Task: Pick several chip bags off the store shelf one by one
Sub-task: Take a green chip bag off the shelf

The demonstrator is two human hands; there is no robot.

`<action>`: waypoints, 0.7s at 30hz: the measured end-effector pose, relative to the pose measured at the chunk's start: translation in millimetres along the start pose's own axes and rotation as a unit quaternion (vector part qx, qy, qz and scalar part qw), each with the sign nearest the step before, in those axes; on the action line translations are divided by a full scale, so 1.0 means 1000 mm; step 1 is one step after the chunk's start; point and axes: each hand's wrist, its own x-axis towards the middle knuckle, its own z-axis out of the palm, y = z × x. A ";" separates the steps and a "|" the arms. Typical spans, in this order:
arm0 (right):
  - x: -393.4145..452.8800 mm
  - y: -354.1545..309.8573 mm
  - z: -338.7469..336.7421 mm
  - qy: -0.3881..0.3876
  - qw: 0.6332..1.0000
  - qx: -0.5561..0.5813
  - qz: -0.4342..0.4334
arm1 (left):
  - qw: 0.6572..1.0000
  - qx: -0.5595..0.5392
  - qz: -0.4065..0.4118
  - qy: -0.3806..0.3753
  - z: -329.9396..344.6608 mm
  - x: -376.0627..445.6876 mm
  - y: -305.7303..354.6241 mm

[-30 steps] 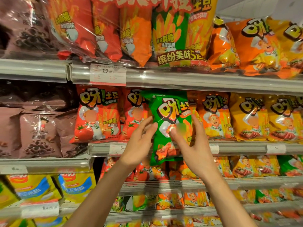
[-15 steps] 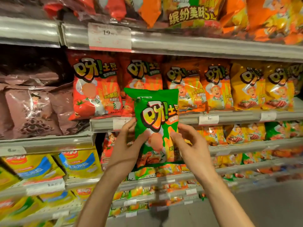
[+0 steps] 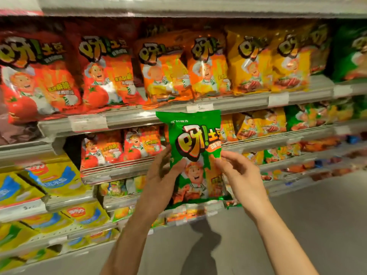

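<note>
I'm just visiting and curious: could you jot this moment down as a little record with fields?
place: store shelves stocked with chip bags
held item: green chip bag, upright, in front of the shelves
left hand: grips the bag's left edge
right hand: fingers at the bag's right edge
shelf above: red bags, orange bags, yellow bags

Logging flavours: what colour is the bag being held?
Green bag, clearest in the head view.

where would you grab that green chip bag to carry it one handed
Pinch the flat sealed top edge of the green chip bag, coming from above. It hangs upright, puffy in the middle, and the left hand and right hand already take its sides.
</note>
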 end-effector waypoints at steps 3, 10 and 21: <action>0.009 0.013 -0.068 0.015 0.999 0.030 0.010 | 1.000 0.006 -0.010 -0.022 0.068 0.002 0.007; 0.029 0.040 -0.213 0.112 0.991 0.057 0.050 | 0.996 0.029 -0.005 -0.089 0.219 0.016 0.021; 0.100 0.040 -0.344 0.200 0.979 0.019 0.040 | 0.981 0.016 0.040 -0.192 0.371 0.095 0.049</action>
